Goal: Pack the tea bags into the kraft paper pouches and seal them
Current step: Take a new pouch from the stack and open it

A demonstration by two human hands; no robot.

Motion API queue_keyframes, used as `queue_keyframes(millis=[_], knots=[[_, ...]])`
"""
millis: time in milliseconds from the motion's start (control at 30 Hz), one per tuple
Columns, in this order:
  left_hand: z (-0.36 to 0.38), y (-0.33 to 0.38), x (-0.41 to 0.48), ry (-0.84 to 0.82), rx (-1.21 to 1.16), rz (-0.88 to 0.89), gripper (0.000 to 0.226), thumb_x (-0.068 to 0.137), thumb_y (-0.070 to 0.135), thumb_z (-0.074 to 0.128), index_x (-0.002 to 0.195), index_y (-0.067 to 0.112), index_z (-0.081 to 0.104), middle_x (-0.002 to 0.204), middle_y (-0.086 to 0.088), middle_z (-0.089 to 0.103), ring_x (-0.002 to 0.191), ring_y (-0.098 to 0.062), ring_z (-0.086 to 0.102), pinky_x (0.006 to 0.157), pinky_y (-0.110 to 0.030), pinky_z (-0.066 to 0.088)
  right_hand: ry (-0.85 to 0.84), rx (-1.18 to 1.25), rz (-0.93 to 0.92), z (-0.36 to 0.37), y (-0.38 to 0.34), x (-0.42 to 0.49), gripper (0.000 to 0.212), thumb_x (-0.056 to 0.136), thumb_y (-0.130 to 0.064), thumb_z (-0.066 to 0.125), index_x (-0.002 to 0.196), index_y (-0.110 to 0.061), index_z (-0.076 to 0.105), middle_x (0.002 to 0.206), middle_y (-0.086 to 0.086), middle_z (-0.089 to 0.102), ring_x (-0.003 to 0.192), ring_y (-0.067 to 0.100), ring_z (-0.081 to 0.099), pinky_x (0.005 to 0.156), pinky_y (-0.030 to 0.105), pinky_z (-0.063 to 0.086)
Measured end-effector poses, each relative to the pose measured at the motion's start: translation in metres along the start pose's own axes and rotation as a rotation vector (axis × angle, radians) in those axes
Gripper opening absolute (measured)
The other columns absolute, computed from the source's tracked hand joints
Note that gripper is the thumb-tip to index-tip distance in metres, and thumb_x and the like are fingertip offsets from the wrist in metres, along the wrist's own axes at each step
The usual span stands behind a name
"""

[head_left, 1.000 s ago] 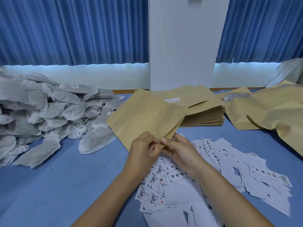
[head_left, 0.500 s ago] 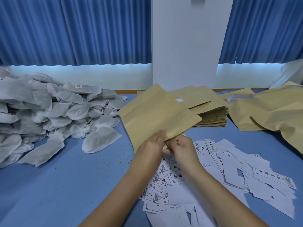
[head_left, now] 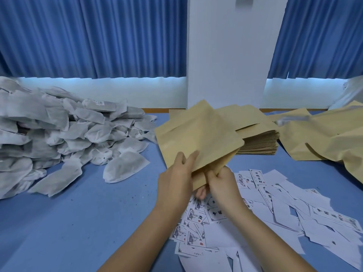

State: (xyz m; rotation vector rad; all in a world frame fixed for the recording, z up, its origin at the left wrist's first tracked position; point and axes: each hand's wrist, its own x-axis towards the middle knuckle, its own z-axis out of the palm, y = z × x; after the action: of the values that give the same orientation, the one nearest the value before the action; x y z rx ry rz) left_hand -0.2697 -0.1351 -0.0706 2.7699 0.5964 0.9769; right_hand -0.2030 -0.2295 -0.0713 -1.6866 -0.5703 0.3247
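Kraft paper in both hands: we hold one pouch (head_left: 198, 134) just in front of the stack (head_left: 257, 142), lifted off the table (head_left: 78, 222). The left hand (head_left: 176, 175) pinches its near edge, fingers laid over the upper face. The right hand (head_left: 222, 183) pinches the lower layer with fingers curled. The step appears to be parting the mouth. We judge it best to draw the two layers apart gently, so the paper bows open without tearing. The left hand alone can then hold it while the right fetches from the tea bags (head_left: 59, 138), heaped well left of the stack. Labels (head_left: 275, 203) lie in front of the stack.
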Motion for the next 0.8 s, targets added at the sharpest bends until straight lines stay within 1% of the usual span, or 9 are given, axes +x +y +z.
queue_keyframes(millis=[100,167,300,433,533,633,667,733,800], knots=[[-0.013,-0.007,0.001,0.176,-0.116,0.017,0.085,0.054,-0.018,0.053,0.128,0.025,0.061,0.094,-0.005,0.043,0.056,-0.021,0.038,0.045,-0.027,0.032,0.030,0.043,0.082,-0.006,0.001,0.002,0.026,0.087,0.002,0.031,0.085,0.009,0.056,0.049,0.020,0.061,0.036,0.027,0.054,0.041,0.032,0.048],[-0.023,-0.009,0.002,0.323,-0.205,0.066,0.086,0.042,-0.020,0.049,0.118,0.016,0.069,0.105,-0.012,0.059,0.062,-0.022,0.052,0.044,-0.024,0.037,0.047,0.129,0.115,-0.010,0.000,0.005,0.024,0.089,0.001,0.031,0.087,0.003,0.055,0.052,0.019,0.063,0.037,0.027,0.057,0.036,0.027,0.045],[-0.022,-0.006,-0.005,0.279,-0.222,0.357,0.085,0.039,-0.025,0.052,0.115,0.009,0.070,0.124,-0.006,0.065,0.069,-0.027,0.066,0.061,-0.034,0.056,0.153,0.002,-0.089,-0.008,0.000,0.006,0.016,0.091,-0.005,0.047,0.086,-0.011,0.062,0.065,0.011,0.067,0.053,0.021,0.063,0.049,0.030,0.049],[-0.030,-0.012,0.001,0.452,-0.536,0.215,0.066,0.046,-0.019,0.043,0.098,0.005,0.076,0.110,-0.005,0.071,0.095,-0.017,0.069,0.084,-0.025,0.053,0.173,0.220,0.109,-0.013,-0.003,0.011,0.024,0.091,-0.007,0.042,0.075,-0.013,0.057,0.047,0.007,0.049,0.037,0.017,0.042,0.038,0.021,0.033],[-0.043,-0.029,0.020,0.326,-0.880,0.208,0.052,0.061,-0.013,0.042,0.094,0.010,0.076,0.111,0.000,0.070,0.104,-0.008,0.064,0.088,-0.021,0.047,0.137,0.362,0.213,-0.010,-0.012,0.014,0.027,0.093,0.001,0.033,0.080,-0.010,0.055,0.044,0.006,0.046,0.033,0.013,0.035,0.032,0.019,0.024],[-0.047,-0.073,0.039,0.107,-1.011,0.160,0.042,0.087,0.024,0.060,0.128,0.031,0.056,0.139,0.006,0.050,0.116,-0.011,0.056,0.094,-0.025,0.047,0.221,0.430,0.198,-0.006,-0.028,0.023,0.026,0.091,0.007,0.030,0.079,-0.006,0.049,0.046,0.006,0.047,0.031,0.009,0.035,0.031,0.018,0.022],[-0.042,-0.094,0.047,0.100,-0.933,0.055,0.050,0.086,0.037,0.062,0.134,0.033,0.049,0.143,0.006,0.046,0.122,-0.013,0.052,0.100,-0.028,0.044,0.245,0.469,0.186,-0.005,-0.034,0.028,0.026,0.091,0.008,0.030,0.077,-0.005,0.048,0.050,0.006,0.048,0.031,0.008,0.037,0.031,0.017,0.023],[-0.024,-0.143,0.058,0.052,-0.466,-0.173,0.058,0.088,0.039,0.063,0.140,0.023,0.045,0.150,-0.002,0.039,0.135,-0.019,0.039,0.111,-0.034,0.032,0.286,0.554,0.150,0.000,-0.045,0.038,0.027,0.090,0.009,0.029,0.075,-0.003,0.048,0.058,0.009,0.051,0.032,0.007,0.041,0.031,0.017,0.025],[-0.001,-0.183,0.065,-0.168,-0.078,-0.255,0.062,0.091,0.037,0.061,0.145,0.016,0.038,0.155,-0.009,0.028,0.142,-0.024,0.026,0.115,-0.035,0.022,0.321,0.590,0.103,0.008,-0.047,0.049,0.028,0.090,0.009,0.030,0.072,-0.004,0.047,0.056,0.009,0.051,0.033,0.009,0.042,0.031,0.017,0.026]])
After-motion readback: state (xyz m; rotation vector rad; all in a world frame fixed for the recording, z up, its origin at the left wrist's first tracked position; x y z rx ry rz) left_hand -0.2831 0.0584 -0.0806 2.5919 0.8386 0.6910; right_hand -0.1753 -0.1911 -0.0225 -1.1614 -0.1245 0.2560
